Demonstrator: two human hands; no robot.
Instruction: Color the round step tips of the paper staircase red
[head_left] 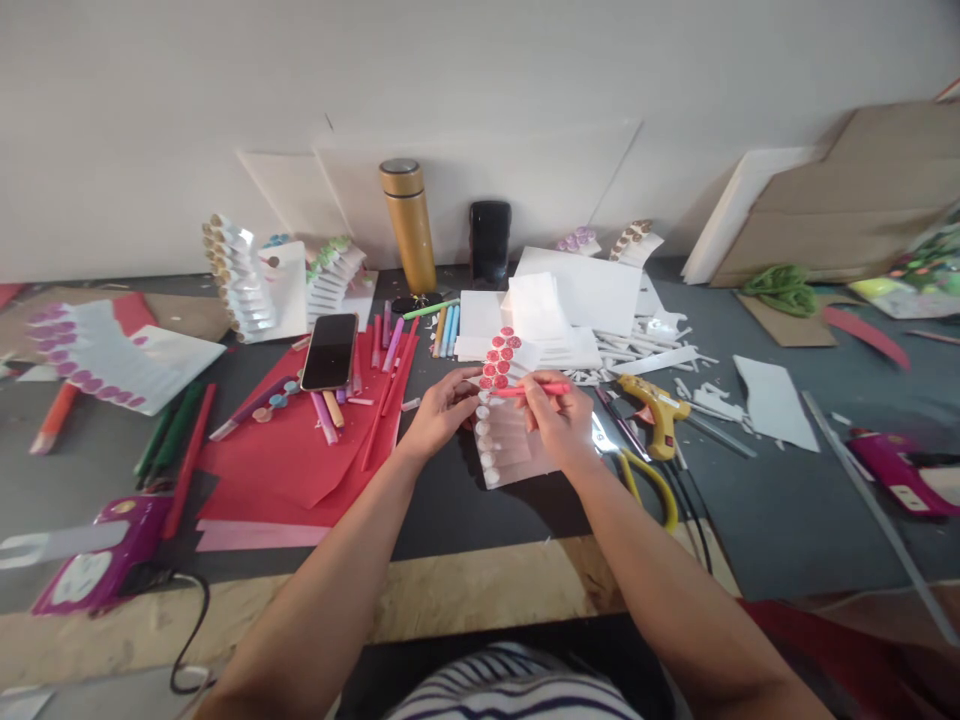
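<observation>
My left hand (441,410) steadies the left edge of a white stepped paper piece (506,440) that lies on the dark mat, its fingers curled on it. The piece carries a column of round dots along its left side; the upper dots (501,362) are coloured red, the lower ones are white. My right hand (559,420) pinches a red marker (534,390), held level, with its tip at the dots between the red and white ones.
Red paper sheets (300,450), a black phone (330,351) and several markers lie to the left. A yellow glue gun (658,408) and yellow-handled scissors (645,478) sit right of my hand. A gold flask (409,225) stands at the back. Purple glue guns (900,468) lie at both sides.
</observation>
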